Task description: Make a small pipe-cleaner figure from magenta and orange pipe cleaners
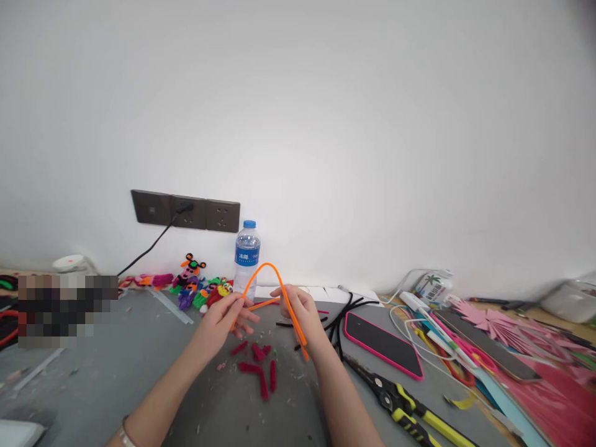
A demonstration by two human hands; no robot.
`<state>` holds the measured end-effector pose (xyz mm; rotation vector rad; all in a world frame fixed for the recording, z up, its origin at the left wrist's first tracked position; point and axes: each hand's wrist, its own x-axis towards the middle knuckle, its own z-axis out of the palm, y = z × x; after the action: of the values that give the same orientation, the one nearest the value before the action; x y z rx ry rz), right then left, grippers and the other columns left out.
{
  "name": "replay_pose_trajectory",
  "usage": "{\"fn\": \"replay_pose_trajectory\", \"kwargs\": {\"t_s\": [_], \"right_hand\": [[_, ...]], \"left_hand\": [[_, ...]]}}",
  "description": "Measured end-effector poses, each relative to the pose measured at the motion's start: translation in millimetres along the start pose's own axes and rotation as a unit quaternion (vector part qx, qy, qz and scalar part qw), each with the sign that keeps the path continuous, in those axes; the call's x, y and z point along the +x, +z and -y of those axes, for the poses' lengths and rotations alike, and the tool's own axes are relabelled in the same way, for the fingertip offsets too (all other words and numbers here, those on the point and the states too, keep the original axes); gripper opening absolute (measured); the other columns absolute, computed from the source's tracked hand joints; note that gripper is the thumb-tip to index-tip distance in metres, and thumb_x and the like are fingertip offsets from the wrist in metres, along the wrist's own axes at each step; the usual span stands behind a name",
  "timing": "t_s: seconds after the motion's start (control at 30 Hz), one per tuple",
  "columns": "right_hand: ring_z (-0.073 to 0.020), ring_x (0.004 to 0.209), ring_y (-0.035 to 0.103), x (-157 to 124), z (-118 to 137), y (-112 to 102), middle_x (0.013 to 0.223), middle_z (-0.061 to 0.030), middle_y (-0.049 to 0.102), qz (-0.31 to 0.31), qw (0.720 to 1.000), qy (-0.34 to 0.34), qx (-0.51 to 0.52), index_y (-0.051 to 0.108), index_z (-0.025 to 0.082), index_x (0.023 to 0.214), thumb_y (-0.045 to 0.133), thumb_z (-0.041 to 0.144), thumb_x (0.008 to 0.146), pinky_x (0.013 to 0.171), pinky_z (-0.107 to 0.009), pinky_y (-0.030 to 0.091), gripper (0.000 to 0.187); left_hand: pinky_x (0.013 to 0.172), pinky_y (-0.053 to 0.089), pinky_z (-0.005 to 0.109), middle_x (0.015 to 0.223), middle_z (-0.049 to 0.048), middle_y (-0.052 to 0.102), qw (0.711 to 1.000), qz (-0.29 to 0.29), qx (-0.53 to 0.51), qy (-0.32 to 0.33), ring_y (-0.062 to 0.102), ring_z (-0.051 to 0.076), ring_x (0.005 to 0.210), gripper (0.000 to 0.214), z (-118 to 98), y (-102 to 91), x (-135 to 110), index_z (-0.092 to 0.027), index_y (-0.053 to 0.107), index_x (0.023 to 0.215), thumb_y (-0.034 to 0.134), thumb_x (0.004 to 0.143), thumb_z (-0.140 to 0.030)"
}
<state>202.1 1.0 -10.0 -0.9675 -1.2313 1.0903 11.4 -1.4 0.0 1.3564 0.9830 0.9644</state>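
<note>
My left hand (228,318) pinches one part of some bent orange pipe cleaners (266,265) between thumb and finger, its other fingers spread. They rise in an arch and come down by my right hand (300,310), whose fingers are closed on them. Loose ends hang down beside the right wrist, and another orange length runs low between the hands. Below, short dark pink fuzzy pieces (255,367) lie on the grey mat (139,360). Several black pipe cleaners (339,323) fan out just right of my right hand.
A water bottle (248,256) and colourful pipe-cleaner figures (190,273) stand by the wall. On the right lie a pink-edged phone (384,345), yellow-black pliers (395,397), a white cable (410,341) and pink paper (493,329). Sockets (186,211) are on the wall.
</note>
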Motion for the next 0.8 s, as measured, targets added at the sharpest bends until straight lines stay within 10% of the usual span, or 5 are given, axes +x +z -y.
{"fn": "replay_pose_trajectory", "kwargs": {"t_s": [0.4, 0.57, 0.8], "right_hand": [[-0.0067, 0.039, 0.014, -2.9, 18.2, -0.7, 0.042, 0.0101, 0.026, 0.062, 0.973, 0.019, 0.221, 0.066, 0.017, 0.079, 0.045, 0.060, 0.087, 0.043, -0.024, 0.015, 0.049], [-0.0067, 0.043, 0.018, -3.7, 18.5, -2.1, 0.048, 0.0104, 0.028, -0.058, 0.990, -0.028, 0.122, 0.065, 0.017, 0.096, 0.059, 0.048, 0.083, 0.044, -0.023, 0.016, 0.034], [-0.0083, 0.045, 0.025, 2.0, -1.3, -2.9, 0.050, 0.0102, 0.031, -0.075, 0.997, 0.014, -0.019, 0.063, 0.016, 0.105, 0.067, 0.049, 0.075, 0.045, -0.023, 0.022, 0.045]], "left_hand": [[0.054, 0.050, 0.025, 0.081, 0.0114, 0.076, 1.000, -0.008, 0.003, 0.012, 0.068, 0.018, 0.062, 0.050, -0.3, -1.9, 0.8, -0.015, 0.059, 0.093, 0.055, 0.077, -0.062], [0.052, 0.047, 0.023, 0.079, 0.0090, 0.074, 0.998, -0.012, 0.030, 0.045, 0.064, 0.016, 0.060, 0.044, 4.6, -5.4, 3.6, -0.015, 0.060, 0.091, 0.053, 0.081, -0.057], [0.054, 0.045, 0.023, 0.075, 0.0055, 0.072, 0.997, -0.006, 0.048, 0.062, 0.061, 0.015, 0.058, 0.040, 2.4, -4.7, 1.7, -0.016, 0.061, 0.091, 0.049, 0.085, -0.053]]}}
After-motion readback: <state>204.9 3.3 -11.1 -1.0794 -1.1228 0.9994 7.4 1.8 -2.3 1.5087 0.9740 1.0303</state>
